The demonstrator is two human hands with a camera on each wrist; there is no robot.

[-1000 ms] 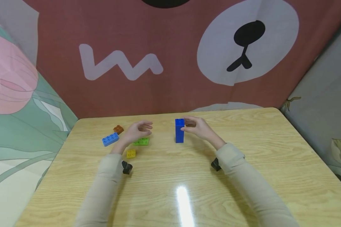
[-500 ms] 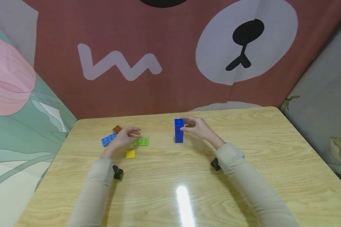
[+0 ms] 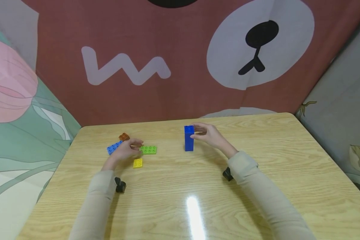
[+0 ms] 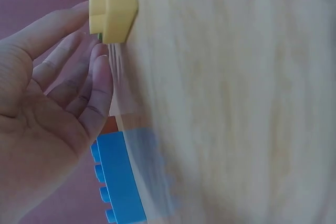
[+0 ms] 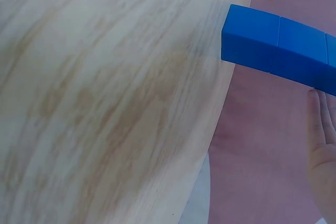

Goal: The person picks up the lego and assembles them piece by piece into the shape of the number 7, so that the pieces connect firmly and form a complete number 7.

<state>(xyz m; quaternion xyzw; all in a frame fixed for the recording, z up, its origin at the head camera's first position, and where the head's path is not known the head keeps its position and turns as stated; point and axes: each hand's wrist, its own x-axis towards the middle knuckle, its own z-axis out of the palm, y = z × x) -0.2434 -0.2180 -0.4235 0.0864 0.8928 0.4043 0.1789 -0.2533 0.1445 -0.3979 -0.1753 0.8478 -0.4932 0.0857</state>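
A tower of stacked dark blue toy bricks (image 3: 189,142) stands upright on the table, and my right hand (image 3: 210,135) holds its upper part from the right with thumb and fingers. In the right wrist view, fingertips meet the side of the blue tower (image 5: 275,43). My left hand (image 3: 124,151) hovers low over the table, fingers loosely bent, fingertips right at the left end of a flat green brick (image 3: 149,150). The left wrist view shows no brick gripped; there the yellow brick (image 4: 118,6) hides nearly all of the green one.
A light blue brick (image 3: 113,147) lies left of my left hand, partly covered by it, with an orange-brown brick (image 3: 124,136) behind. Nearer me is the small yellow brick (image 3: 138,163). A brown printed cloth (image 3: 138,103) rises behind the wooden table (image 3: 174,206).
My left hand has moved left and down, from above the green brick to its left end, uncovering more of it. The right hand keeps its hold on the blue tower.
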